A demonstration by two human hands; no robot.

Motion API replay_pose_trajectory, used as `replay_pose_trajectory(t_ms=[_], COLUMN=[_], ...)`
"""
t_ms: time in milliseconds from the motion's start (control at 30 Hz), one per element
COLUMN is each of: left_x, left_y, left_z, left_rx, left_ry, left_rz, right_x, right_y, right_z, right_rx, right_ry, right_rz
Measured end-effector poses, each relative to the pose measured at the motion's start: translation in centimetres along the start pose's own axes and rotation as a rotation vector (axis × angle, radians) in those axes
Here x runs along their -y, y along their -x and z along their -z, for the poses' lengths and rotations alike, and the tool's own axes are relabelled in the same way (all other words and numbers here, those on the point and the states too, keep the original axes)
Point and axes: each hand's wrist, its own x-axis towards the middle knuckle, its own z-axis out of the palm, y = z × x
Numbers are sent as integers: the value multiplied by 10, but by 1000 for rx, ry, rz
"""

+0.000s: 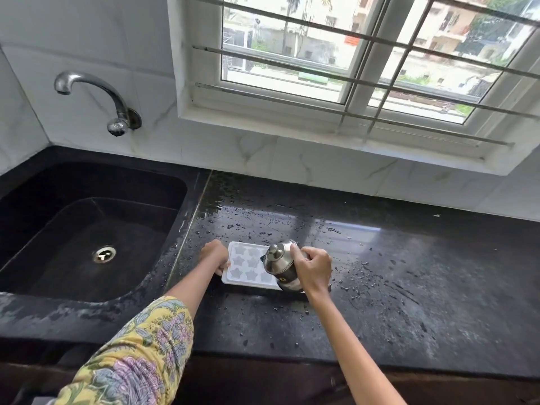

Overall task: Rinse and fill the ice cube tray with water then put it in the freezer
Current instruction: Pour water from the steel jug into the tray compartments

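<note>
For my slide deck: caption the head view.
Left hand steadies a star-mould ice cube tray on the wet countertop while right hand tips a steel jug over it.

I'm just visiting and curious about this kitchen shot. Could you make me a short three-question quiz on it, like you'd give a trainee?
1. True or false: the white ice cube tray is sitting in the sink.
2. Which hand holds the steel jug tilted over the tray?
A. the left hand
B. the right hand
C. neither
3. Fill in: the tray's moulds are shaped like ____.

Key
1. False: it lies on the wet black counter, to the right of the sink.
2. B; the left hand grips the tray's left edge.
3. Stars.
</note>
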Motion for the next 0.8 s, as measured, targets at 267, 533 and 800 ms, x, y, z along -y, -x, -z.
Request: replay_pose_trajectory(t_ms=[267,533,800], left_x=[-2,-3,-3], left_y=[-6,4,9], left_z=[-1,-1,-1], left_rx=[-14,-31,-48], left_ry=[86,14,105], left_rz=[33,8,13], right_x=[-1,2,-13], right_y=[-8,-12,-2], right_z=[7,16,16], right_rx=[-51,-78,-29], right_ry=[-267,-130,55], right_rz=[-190,-53,7])
